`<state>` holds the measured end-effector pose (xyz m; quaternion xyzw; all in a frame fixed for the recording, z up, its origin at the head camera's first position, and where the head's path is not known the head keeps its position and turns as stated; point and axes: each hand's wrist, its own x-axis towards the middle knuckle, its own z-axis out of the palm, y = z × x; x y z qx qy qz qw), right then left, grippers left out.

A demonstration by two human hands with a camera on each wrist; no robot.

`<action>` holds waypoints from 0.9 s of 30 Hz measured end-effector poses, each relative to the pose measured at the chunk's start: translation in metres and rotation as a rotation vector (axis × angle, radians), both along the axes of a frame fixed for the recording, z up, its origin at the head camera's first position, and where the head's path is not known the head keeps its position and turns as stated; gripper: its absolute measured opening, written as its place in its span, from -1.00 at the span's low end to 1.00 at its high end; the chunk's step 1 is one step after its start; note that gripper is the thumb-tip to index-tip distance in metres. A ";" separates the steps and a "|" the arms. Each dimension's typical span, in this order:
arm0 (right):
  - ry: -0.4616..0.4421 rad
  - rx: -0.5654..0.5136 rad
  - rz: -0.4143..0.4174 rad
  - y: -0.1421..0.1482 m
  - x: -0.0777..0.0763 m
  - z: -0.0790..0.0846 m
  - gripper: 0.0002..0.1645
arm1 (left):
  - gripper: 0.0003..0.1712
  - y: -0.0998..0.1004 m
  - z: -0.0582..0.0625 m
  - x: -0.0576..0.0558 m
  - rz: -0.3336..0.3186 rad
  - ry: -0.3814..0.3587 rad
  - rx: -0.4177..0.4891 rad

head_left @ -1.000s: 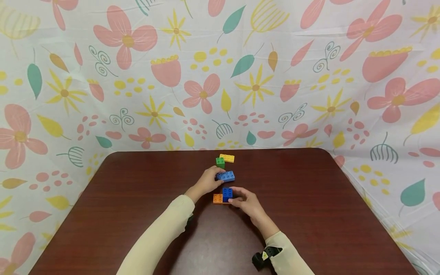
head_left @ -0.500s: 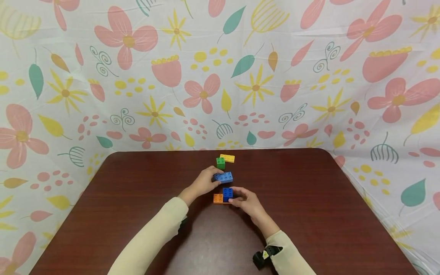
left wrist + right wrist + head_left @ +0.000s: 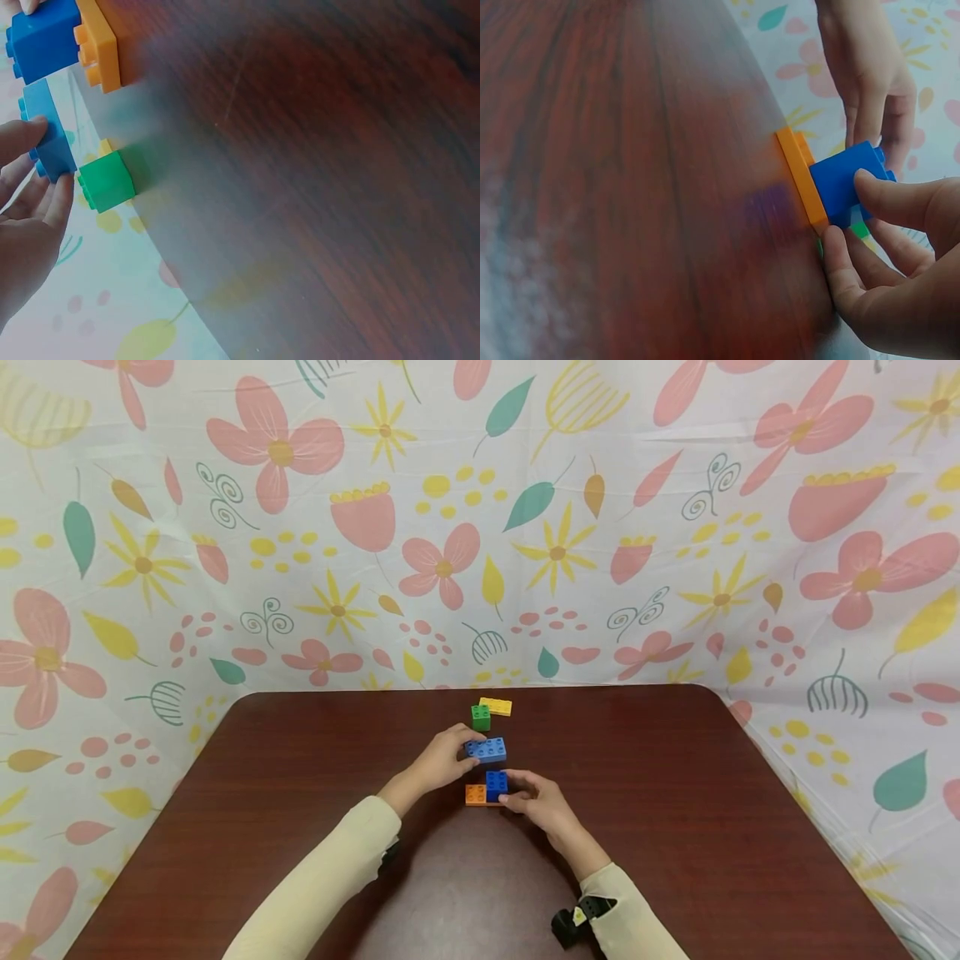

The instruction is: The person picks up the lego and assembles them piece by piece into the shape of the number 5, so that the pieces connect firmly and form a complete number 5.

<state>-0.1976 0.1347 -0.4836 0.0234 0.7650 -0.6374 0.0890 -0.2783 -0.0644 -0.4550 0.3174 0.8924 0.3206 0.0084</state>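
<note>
My left hand (image 3: 441, 760) pinches a light blue brick (image 3: 487, 749) by its left end, between thumb and fingers. In the left wrist view, a gap shows between this light blue brick (image 3: 51, 135) and the tabletop. Just nearer to me, a dark blue brick (image 3: 496, 786) stands on the right part of a flat orange brick (image 3: 476, 794), whose left studs are bare. My right hand (image 3: 542, 803) grips the dark blue brick from the right. In the right wrist view, the thumb presses the side of the dark blue brick (image 3: 844, 180), with fingers below near the orange brick (image 3: 804, 180).
Behind the light blue brick, a green brick (image 3: 481, 717) stands on the dark wooden table (image 3: 645, 752). A flat yellow brick (image 3: 496, 706) lies behind it near the far edge. Flowered cloth (image 3: 480, 527) hangs behind the table.
My left hand has drawn the light blue brick a little left and toward me. The right hand and the dark blue and orange bricks have stayed put.
</note>
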 end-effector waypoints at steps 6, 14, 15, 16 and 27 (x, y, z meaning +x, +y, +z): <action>-0.009 0.014 0.002 0.000 -0.001 0.001 -0.47 | -0.57 -0.003 0.002 0.006 -0.011 -0.017 0.013; -0.005 -0.001 0.005 0.001 -0.002 -0.001 -0.49 | -0.56 -0.010 0.004 0.015 -0.030 -0.032 0.051; -0.005 -0.005 0.006 0.002 -0.002 -0.001 -0.49 | -0.55 -0.011 0.004 0.016 -0.033 -0.036 0.061; -0.009 -0.007 0.005 0.002 -0.002 -0.001 -0.49 | -0.55 -0.012 0.005 0.017 -0.036 -0.040 0.070; -0.014 -0.011 0.007 0.002 -0.003 -0.004 -0.50 | -0.53 -0.013 0.007 0.022 -0.087 0.001 0.073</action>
